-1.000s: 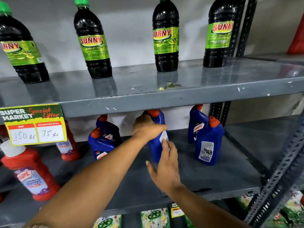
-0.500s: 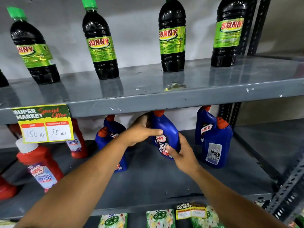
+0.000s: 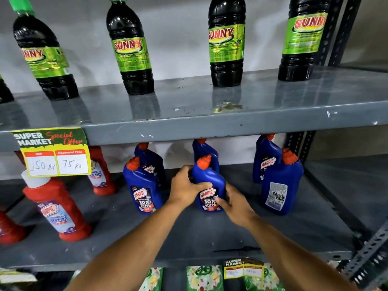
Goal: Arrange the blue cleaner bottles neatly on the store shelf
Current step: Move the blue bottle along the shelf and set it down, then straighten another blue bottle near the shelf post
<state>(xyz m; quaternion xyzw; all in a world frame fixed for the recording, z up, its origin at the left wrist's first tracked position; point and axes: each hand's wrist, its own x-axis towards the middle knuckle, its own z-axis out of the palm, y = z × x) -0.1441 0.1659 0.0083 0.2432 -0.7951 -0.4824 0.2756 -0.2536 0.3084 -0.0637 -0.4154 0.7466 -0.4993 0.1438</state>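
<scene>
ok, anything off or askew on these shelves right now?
Yes. The front right blue bottle shows its back label while the other front blue bottles show the Harpic front. The upper shelf has a yellowish stain near its front edge and chipped paint.

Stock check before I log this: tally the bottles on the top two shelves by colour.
Blue plastic Harpic bottles with orange caps: 6
Red plastic Harpic bottles: 4, two cut off by the tag or frame edge
Black Sunny bottles with green labels: 5, one barely visible at left
Total: 15
</scene>
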